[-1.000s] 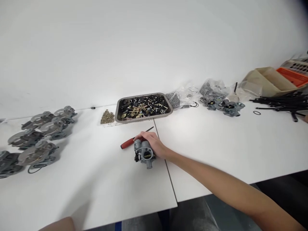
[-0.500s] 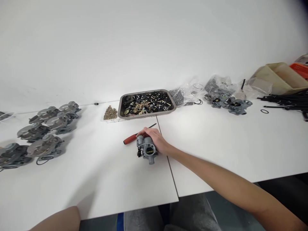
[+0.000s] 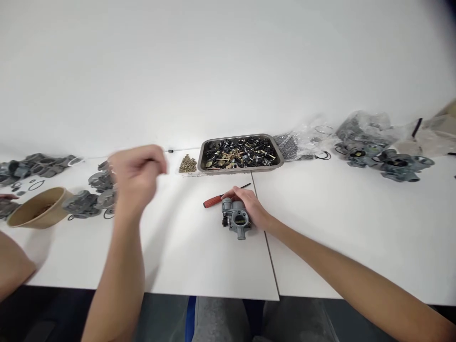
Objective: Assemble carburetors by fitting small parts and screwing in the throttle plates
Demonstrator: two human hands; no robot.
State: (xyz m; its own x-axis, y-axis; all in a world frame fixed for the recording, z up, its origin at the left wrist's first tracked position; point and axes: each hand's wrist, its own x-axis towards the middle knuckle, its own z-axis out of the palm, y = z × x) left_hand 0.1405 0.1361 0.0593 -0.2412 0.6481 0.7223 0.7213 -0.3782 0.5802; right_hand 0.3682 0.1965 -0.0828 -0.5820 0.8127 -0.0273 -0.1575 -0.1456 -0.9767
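Note:
My right hand (image 3: pixel 249 204) is wrapped around the back and right side of a grey metal carburetor (image 3: pixel 239 232), which rests on the white table with its round bore facing me. Just behind it lies a screwdriver (image 3: pixel 213 202) with a red handle, its dark shaft passing behind my fingers. My left hand (image 3: pixel 137 173) is raised over the left part of the table, blurred, with the fingers curled in. Whatever it may hold is hidden. Behind that hand are several grey carburetors (image 3: pixel 82 204), partly covered by it.
A metal tray (image 3: pixel 240 169) of small mixed parts stands against the wall, beside a pile of brass pieces (image 3: pixel 187 164). More carburetors (image 3: pixel 401 166) and plastic bags (image 3: pixel 370 124) are on the right. Far left, another person's arm (image 3: pixel 14 266) reaches near a tan bowl (image 3: pixel 53 213).
The view has swung left, bringing the bowl and another person's arm into sight. My left hand has risen into view over the table. My right hand stays on the carburetor.

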